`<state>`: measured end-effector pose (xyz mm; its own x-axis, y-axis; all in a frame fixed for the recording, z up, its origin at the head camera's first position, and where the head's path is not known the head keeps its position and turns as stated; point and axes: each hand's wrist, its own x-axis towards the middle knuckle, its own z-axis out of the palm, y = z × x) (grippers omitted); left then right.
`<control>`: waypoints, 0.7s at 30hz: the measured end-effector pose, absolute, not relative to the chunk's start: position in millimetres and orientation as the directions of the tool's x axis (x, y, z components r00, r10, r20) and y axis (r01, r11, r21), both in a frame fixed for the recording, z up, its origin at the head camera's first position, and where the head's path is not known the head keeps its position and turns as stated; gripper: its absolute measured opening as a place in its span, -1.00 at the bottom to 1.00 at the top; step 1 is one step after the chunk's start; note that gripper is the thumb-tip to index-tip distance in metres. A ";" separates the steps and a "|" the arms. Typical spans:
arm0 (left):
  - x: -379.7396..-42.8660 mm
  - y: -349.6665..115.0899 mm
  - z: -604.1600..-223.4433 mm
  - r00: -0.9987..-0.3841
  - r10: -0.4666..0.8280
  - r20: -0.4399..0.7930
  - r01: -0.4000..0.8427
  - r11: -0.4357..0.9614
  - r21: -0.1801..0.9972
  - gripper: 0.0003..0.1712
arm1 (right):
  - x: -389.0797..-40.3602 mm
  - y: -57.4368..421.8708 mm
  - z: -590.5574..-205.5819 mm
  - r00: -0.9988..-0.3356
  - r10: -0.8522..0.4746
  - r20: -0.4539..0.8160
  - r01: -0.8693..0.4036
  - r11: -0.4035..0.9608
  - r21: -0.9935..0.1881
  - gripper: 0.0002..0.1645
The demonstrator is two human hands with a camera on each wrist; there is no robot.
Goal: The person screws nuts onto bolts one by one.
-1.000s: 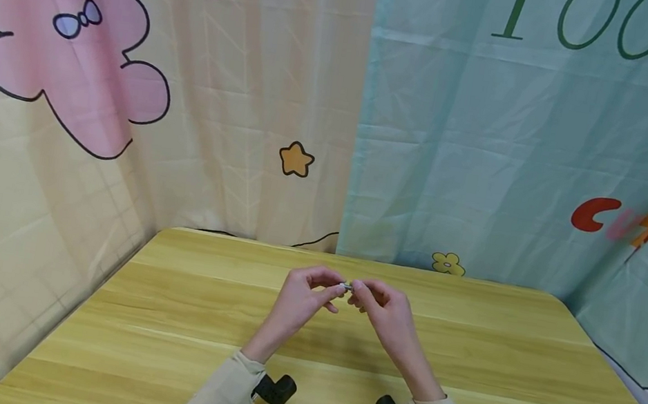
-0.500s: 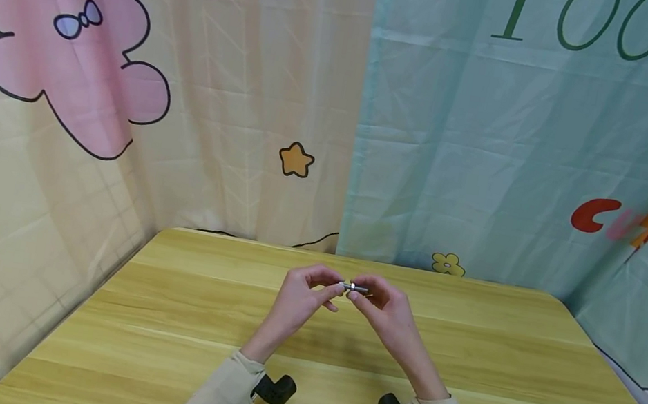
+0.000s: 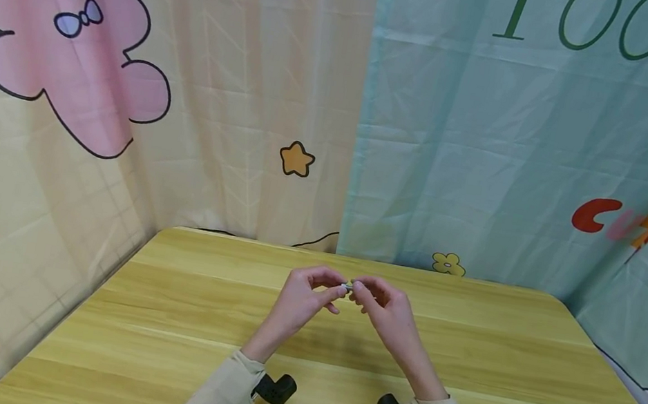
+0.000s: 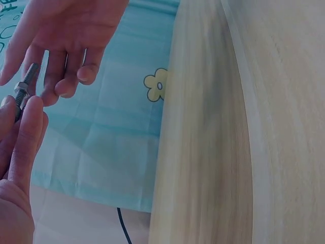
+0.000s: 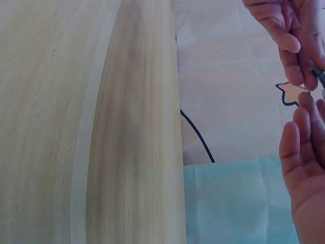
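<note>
Above the table, my left hand [image 3: 302,296] pinches one end of a small metal bolt [image 3: 347,287] between thumb and fingers. My right hand [image 3: 388,311] meets it from the other side, thumb and index finger at the hex nut. In the left wrist view the nut [image 4: 21,87] sits partway along the threaded shank, and the bare thread tip points up toward the right palm. The other right fingers hang loosely bent. From the right wrist, only a dark piece of the bolt [image 5: 319,72] shows at the frame's edge; the rest is cut off.
Beneath both hands spreads a wood-grain table [image 3: 205,324]. Printed curtains [image 3: 266,82] hang behind it and at the sides. Black camera mounts [image 3: 278,389] stick out from both wrists, close over the tabletop.
Half a second ago the right thumb and fingers were spread, showing the nut and thread; now they have closed over that end again, as a second ago. The left hand stays in place.
</note>
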<state>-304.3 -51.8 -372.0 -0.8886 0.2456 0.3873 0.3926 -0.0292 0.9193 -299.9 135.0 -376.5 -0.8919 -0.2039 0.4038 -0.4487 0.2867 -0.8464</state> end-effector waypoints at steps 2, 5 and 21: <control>-304.7 -51.5 -371.4 -0.891 0.233 0.389 0.393 -0.030 0.919 -0.87 | -301.6 135.7 -377.7 -0.874 -0.230 0.428 -0.480 0.267 -0.836 -0.70; -304.7 -51.2 -371.0 -0.895 0.212 0.392 0.395 -0.030 0.918 -0.88 | -303.9 137.0 -378.7 -0.841 -0.265 0.472 -0.531 0.234 -0.814 -0.71; -304.4 -51.7 -374.3 -0.872 0.244 0.425 0.429 -0.041 0.903 -0.86 | -302.6 137.5 -377.5 -0.872 -0.240 0.428 -0.483 0.272 -0.832 -0.71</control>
<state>-304.4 -51.7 -374.3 -0.8716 0.2443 0.4250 0.4285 -0.0411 0.9026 -302.6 137.5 -377.5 -0.8716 -0.2398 0.4275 -0.4830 0.2719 -0.8323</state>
